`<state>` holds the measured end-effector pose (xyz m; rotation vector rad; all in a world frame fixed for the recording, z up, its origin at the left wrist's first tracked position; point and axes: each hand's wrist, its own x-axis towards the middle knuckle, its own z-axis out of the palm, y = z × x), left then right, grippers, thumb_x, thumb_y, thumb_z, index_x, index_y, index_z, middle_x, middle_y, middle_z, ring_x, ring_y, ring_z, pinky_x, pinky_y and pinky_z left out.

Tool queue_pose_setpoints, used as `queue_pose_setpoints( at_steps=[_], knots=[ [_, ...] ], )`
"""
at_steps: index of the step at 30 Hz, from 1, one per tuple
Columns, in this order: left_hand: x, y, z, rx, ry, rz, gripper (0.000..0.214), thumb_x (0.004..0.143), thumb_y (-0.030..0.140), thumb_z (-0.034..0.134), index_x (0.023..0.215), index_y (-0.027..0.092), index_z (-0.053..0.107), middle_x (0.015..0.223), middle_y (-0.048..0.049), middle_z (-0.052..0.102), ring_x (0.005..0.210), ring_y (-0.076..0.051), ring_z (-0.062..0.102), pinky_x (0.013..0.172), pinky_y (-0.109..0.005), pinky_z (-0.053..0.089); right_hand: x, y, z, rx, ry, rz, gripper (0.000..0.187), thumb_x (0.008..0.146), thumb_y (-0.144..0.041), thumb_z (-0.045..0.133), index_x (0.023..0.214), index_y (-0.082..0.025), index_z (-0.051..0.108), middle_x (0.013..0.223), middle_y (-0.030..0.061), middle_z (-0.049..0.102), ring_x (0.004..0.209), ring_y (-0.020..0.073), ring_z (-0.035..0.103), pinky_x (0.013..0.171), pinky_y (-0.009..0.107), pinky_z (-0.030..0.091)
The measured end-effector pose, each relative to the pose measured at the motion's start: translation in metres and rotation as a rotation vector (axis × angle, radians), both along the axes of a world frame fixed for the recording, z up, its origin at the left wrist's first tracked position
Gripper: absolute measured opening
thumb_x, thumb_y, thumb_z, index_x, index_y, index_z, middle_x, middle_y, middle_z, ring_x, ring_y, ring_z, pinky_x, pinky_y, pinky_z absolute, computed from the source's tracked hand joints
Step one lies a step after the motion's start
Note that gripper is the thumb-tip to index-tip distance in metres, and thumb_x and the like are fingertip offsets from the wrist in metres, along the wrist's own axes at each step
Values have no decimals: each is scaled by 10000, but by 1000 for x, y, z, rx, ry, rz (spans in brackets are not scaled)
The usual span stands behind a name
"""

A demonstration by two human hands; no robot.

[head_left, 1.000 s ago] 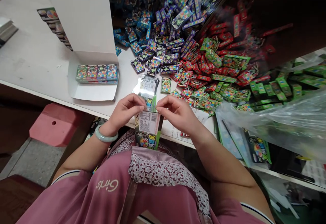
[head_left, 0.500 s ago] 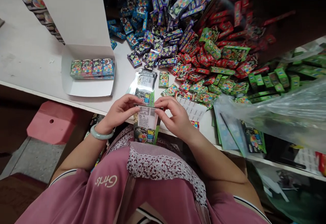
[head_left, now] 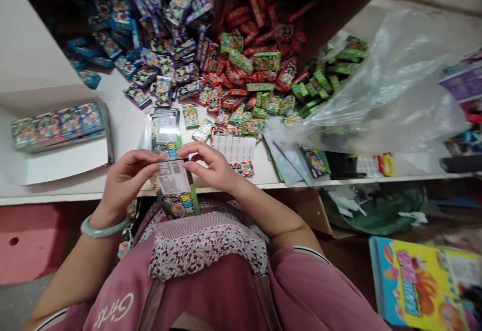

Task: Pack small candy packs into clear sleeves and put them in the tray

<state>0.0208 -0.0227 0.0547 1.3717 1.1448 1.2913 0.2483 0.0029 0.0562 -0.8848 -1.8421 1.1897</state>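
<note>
My left hand (head_left: 126, 180) pinches the upper left edge of a flat printed packet (head_left: 176, 195), black and green with a pale barcode panel. At its upper right edge, the fingertips of my right hand (head_left: 211, 168) are closed on the same packet. It hangs upright over the table edge, close to my apron. Just beyond it on the table lie similar shiny packets (head_left: 165, 129), partly overlapping. Small green candy boxes (head_left: 191, 116) sit near those, and a sheet of printed labels (head_left: 235, 149) lies right of my right hand.
An open white carton (head_left: 68, 162) at left holds a row of small boxes (head_left: 58, 125). Piles of blue, purple, red and green boxes (head_left: 233, 70) cover the back. Clear plastic (head_left: 391, 100), yellow-handled scissors (head_left: 387, 164) and a colourful printed package (head_left: 422, 281) are at right.
The head view has swung to the right, so the table's contents appear further left and more of the right side shows. Both hands keep hold of the packet's top edge.
</note>
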Motion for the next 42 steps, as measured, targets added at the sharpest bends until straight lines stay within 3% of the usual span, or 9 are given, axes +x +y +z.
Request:
queue_pose_setpoints(
  at_steps=[2,6,12,22,28,31,35,38,42],
  knots=[
    [-1,1,-3,-6,-9,66,104,760,251,824,810,242,733,820,4,743,803,-144,703,705,-245,586,27,12,-3,-59,-80,-69,238,945,-341,592,1155,-250,658,1228,56,677,1104,160,633,896,312,539],
    [0,5,-10,-32,-21,222,125,664,190,821,738,235,731,782,20,743,764,-124,676,689,-235,548,96,37,-18,9,-440,-466,181,934,-210,575,1013,-209,738,1078,71,702,1063,204,634,978,384,496],
    [7,9,-10,-115,43,189,137,655,203,812,759,225,726,809,17,740,769,-118,666,707,-239,545,123,44,-37,8,-851,-443,215,932,-215,589,993,-189,793,1027,116,679,1042,275,615,957,440,482],
    [3,10,-13,-91,78,163,140,696,176,805,799,212,717,834,11,736,768,-107,661,689,-216,548,112,40,-38,-47,-736,-486,107,866,-158,609,851,-207,703,953,65,676,948,226,607,895,361,455],
    [7,13,-17,13,112,103,107,744,235,780,811,222,698,814,6,708,738,-121,652,653,-241,541,132,34,-32,-153,-448,-446,112,825,-261,623,727,-208,630,833,26,635,849,191,602,835,358,465],
    [14,13,-16,51,168,74,82,795,254,737,839,221,676,804,4,681,724,-127,634,645,-252,530,119,34,-7,-96,-274,-356,181,845,-349,639,724,-219,606,856,23,642,877,181,598,845,368,470],
    [23,11,-15,133,181,37,68,854,258,695,872,218,644,799,4,652,730,-128,616,653,-254,516,62,36,39,24,-160,-3,212,891,-401,641,784,-219,624,916,31,656,907,177,599,912,387,457],
    [26,10,-15,194,182,29,60,885,263,670,887,220,628,796,3,639,732,-129,606,663,-264,509,16,43,61,82,-259,178,171,900,-323,603,783,-199,613,873,26,642,885,169,581,876,350,436],
    [25,10,-17,243,171,19,47,909,266,642,898,224,623,817,-3,641,761,-134,611,690,-280,509,-17,54,67,39,-509,238,139,869,-231,579,738,-183,577,782,9,607,781,146,525,759,298,376]
  ],
)
